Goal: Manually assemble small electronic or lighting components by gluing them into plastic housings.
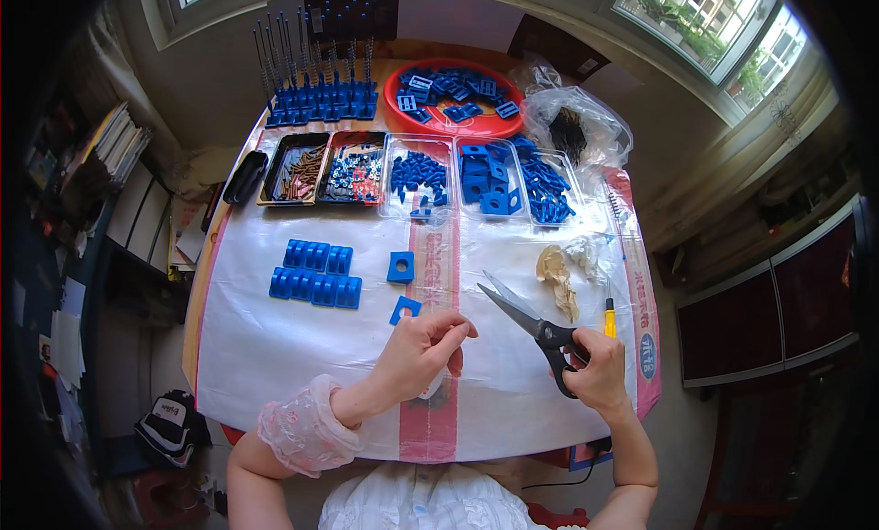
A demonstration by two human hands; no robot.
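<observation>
My right hand (597, 372) grips the black handles of a pair of scissors (524, 316), whose open blades point up and to the left over the white plastic sheet (275, 347). Near the table's front middle, my left hand (423, 351) has its fingertips pinched together; whether something small is between them I cannot tell. Two loose blue square blocks (400, 267) (404, 308) lie just beyond my left hand. A yellow-handled tool (609, 321) rests beside my right hand.
Two rows of blue parts (316, 274) sit at left. Several trays of brown and blue parts (417, 175) line the back, behind them a red round tray (453, 97) and a rack of upright rods (316, 72). Crumpled gloves (560, 274) and plastic bags (577, 127) lie at right.
</observation>
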